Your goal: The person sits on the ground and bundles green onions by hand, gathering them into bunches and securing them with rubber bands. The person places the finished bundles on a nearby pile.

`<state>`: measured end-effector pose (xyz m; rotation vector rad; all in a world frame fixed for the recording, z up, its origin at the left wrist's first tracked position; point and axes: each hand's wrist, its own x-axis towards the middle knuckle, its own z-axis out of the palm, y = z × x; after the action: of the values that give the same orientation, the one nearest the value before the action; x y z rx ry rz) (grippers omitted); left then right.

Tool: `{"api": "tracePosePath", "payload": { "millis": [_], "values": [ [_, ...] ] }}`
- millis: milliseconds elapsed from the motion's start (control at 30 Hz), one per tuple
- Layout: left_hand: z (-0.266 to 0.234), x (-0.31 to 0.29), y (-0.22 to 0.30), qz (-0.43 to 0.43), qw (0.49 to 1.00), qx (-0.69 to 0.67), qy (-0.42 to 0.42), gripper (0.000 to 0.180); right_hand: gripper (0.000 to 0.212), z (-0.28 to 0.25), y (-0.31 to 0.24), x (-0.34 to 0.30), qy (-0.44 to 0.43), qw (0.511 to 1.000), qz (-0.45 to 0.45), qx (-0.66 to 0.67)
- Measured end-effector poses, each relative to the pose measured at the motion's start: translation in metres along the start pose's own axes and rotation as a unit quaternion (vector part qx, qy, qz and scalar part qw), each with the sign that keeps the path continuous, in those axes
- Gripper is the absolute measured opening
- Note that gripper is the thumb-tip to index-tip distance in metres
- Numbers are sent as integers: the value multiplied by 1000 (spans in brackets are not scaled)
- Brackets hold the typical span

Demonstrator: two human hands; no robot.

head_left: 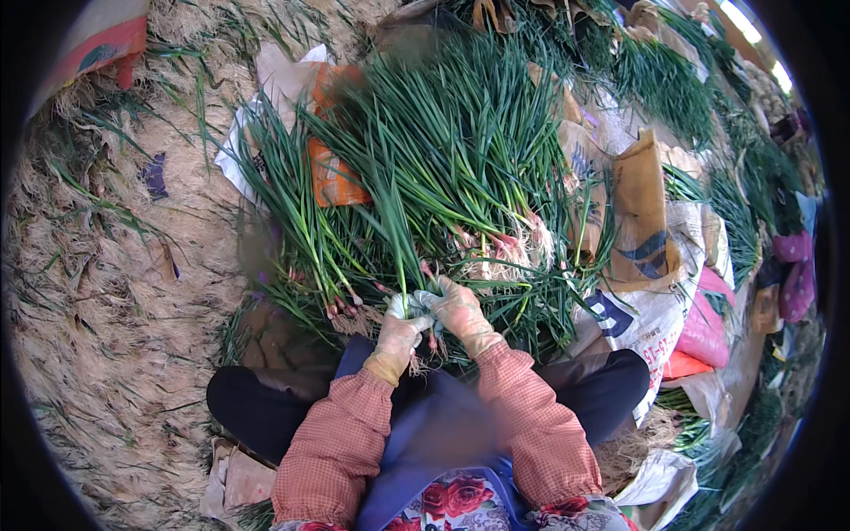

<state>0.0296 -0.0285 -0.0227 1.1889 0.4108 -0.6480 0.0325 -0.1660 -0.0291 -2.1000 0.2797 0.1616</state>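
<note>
My left hand (396,336), in a pale glove, is closed round the lower stems of a few green garlic stalks (396,239). Their long leaves point away from me, and roots hang below the fingers. My right hand (460,313), gloved too, touches the left at the stem bases, its fingers closed on a green garlic stalk. A large pile of green garlic (460,142) lies just beyond, its pinkish bulbs and pale roots toward me. To the left is a smaller bunch (305,212), bulbs also toward me. My fingertips partly hide the held stems.
Dry roots and leaf scraps (133,292) cover the ground at left. An orange sack (335,177) shows under the pile. On the right are a brown sack (645,212), a white printed sack (642,323), a pink bundle (706,323) and more greens (664,84). My bent knees flank my hands.
</note>
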Motion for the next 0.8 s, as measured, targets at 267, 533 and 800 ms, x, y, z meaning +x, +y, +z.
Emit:
{"api": "tracePosePath", "payload": {
  "millis": [267,533,800],
  "values": [
    [-11,-6,-1,82,965,-233,-86,23,24,-19,-13,-29,136,674,91,720],
    [-8,-30,9,-17,987,-78,-140,31,13,-7,-8,-20,-200,852,129,467],
    [-11,-24,-10,-63,986,-107,-108,9,16,6,-15,-25,-81,913,132,376]
  ]
}}
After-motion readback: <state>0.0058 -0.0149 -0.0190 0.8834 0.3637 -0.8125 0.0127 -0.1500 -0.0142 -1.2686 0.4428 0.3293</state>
